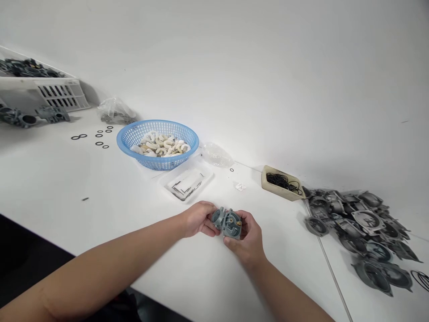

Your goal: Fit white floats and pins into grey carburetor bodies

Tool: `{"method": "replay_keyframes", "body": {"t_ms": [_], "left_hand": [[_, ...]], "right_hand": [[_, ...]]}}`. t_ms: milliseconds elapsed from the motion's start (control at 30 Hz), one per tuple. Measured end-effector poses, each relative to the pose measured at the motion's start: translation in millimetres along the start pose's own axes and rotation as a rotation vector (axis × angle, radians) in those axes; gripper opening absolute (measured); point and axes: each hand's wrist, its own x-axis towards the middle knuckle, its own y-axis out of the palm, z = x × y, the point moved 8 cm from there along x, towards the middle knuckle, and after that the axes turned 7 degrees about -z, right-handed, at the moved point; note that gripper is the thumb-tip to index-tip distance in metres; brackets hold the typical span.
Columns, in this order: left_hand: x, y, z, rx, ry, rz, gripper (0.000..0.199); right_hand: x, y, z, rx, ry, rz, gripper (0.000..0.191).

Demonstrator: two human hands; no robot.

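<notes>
Carburetor body (227,223) is matt cast metal (slightly rough).

A carburetor body (228,222) is sitting between the left grip (199,219) and the right grip (246,239), above the tabletop (67,188). Behind it, a flat plastic tray (201,181) is lying just before a round basket (157,127), which is holding curved parts (161,145). Loose O-rings (98,138) are lying left of the basket. A plastic bag (115,112) is lying behind them, beside a slotted crate (60,94) holding castings (28,67). More castings (20,117) are lying before the crate. A second bag (216,154) is lying right of the basket. Further right, a small tray (278,193) is holding coiled O-rings (281,182), and a casting heap (358,232) is lying beyond it.
</notes>
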Motion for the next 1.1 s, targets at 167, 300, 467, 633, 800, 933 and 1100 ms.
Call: {"method": "replay_keyframes", "body": {"t_ms": [167,300,467,633,800,933,1100], "left_hand": [[-3,-9.0,-12,0.262,0.249,-0.172,0.040],[-6,-11.1,-14,0.404,0.352,-0.202,0.044],[-9,-9.9,-18,0.576,0.350,-0.199,0.042],[-8,-9.0,-19,0.638,0.322,-0.158,0.037],[-6,-8.6,-17,0.641,0.323,-0.081,0.027],[-4,-9.8,-23,0.638,0.330,-0.039,0.022],[-11,-5.0,-26,0.742,0.310,-0.051,0.021]], "right_hand": [[-1,-1,2,-0.138,0.043,-0.093,0.049],[0,1,2,-0.209,0.108,-0.123,0.044],[3,-2,0,-0.311,0.123,-0.141,0.042],[1,-2,2,-0.352,0.151,-0.152,0.042],[-4,1,3,-0.382,0.129,-0.156,0.046],[-1,5,-1,-0.395,0.080,-0.103,0.051],[-11,-4,-1,-0.553,0.018,-0.085,0.047]]}}
